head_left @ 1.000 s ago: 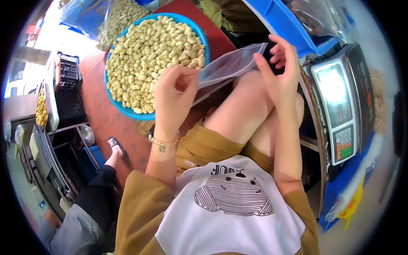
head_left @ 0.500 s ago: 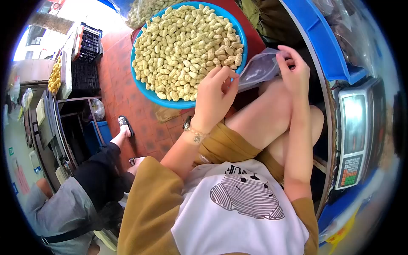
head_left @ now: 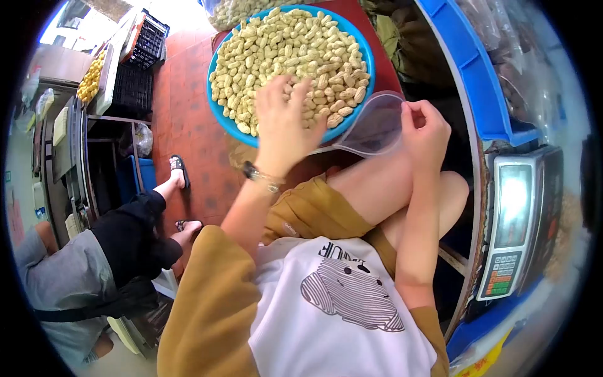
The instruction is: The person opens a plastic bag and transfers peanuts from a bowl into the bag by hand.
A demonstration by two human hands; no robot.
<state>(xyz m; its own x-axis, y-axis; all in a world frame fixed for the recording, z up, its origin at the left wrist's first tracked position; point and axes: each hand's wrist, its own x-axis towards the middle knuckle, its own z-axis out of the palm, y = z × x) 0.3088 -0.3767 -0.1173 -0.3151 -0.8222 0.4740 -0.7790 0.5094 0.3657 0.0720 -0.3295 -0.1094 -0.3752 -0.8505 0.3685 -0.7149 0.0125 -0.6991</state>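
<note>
A blue basin (head_left: pixel 370 69) is heaped with unshelled peanuts (head_left: pixel 295 44). Over the near part of that heap is my left hand (head_left: pixel 282 119), fingers spread and nothing seen in its grip; whether the fingertips touch the peanuts I cannot tell. A clear plastic bag (head_left: pixel 374 125) hangs beside the basin's right rim with its mouth spread wide. My right hand (head_left: pixel 427 129) pinches the bag's edge between thumb and fingers, above my knees. Inside the bag I make out no contents.
Right of me stand a digital scale (head_left: pixel 512 220) and a blue tray (head_left: pixel 465 69). Another bag of peanuts (head_left: pixel 242 12) sits behind the basin. On the left another person (head_left: pixel 94 264) sits near black crates (head_left: pixel 135 88) on the red tiled floor (head_left: pixel 182 100).
My left hand has let go of the bag and moved left over the peanuts, its fingers opening. The bag's mouth has widened, still held by my right hand, which sits slightly lower.
</note>
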